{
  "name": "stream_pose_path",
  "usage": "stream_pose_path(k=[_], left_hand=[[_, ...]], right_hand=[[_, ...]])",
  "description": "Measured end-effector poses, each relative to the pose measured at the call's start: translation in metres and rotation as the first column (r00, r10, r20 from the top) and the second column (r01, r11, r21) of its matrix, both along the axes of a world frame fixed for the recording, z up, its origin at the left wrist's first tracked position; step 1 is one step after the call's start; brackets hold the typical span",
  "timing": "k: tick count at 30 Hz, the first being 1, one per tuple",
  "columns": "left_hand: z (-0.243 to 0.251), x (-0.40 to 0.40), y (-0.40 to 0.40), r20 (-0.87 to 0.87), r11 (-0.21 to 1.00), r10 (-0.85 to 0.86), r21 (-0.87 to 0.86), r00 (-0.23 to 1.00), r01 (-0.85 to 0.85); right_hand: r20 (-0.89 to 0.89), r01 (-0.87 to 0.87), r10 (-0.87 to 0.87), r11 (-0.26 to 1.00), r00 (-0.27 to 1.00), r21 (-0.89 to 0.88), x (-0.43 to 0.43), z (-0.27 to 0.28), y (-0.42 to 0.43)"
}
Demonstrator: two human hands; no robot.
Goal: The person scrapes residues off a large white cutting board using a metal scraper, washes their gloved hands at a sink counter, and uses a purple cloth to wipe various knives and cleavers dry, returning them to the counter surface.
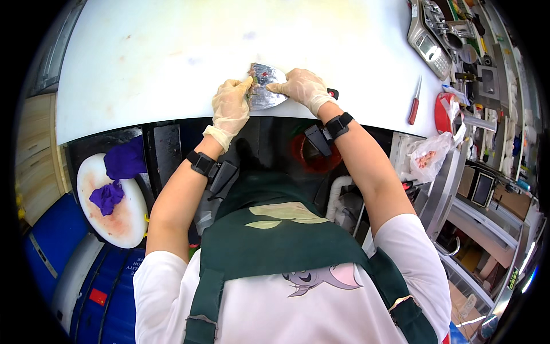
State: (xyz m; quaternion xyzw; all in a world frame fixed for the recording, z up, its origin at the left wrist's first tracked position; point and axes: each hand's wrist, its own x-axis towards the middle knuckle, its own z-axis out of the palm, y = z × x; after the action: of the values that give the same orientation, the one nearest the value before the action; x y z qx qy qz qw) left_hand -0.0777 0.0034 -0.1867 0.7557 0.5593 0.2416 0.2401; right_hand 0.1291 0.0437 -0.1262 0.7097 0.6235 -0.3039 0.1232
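A wide metal scraper [268, 88] is held just above the near edge of the white work surface [142, 64]. Brownish residue and a small red bit cling to its blade, mostly along the left edge. My right hand [306, 88], in a thin translucent glove, grips the scraper where blade meets handle, thumb on top of the blade. The black handle end with a red spot shows behind that wrist. At the blade's left edge is my left hand [232, 103], gloved too, its thumb and curled fingers pinching the edge. Its fingertips beneath are hidden.
A red-handled knife [415, 103] lies on the right of the surface, near a red tape roll [445, 112] and a scale [429, 45]. A plastic bag [432, 161] with pinkish pieces sits lower right. Purple cloths lie on and beside a stained white round board [92, 172] at left.
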Motion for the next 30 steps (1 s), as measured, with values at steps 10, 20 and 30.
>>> stream_pose_path(k=[10,20,30], left_hand=[[0.076,0.023,-0.040,0.298,0.998,-0.044,0.045,0.954,0.032],[0.028,0.126,-0.147,0.516,0.878,-0.106,-0.353,0.850,0.324],[-0.238,0.235,-0.244,0.256,0.375,0.084,-0.903,0.963,0.207]], right_hand=[[-0.379,0.345,-0.308,0.938,0.873,0.032,0.044,0.012,-0.084],[-0.278,0.698,-0.715,0.694,0.642,-0.175,0.145,-0.045,-0.282],[-0.096,0.888,-0.993,0.108,0.072,-0.447,0.206,-0.273,-0.434]])
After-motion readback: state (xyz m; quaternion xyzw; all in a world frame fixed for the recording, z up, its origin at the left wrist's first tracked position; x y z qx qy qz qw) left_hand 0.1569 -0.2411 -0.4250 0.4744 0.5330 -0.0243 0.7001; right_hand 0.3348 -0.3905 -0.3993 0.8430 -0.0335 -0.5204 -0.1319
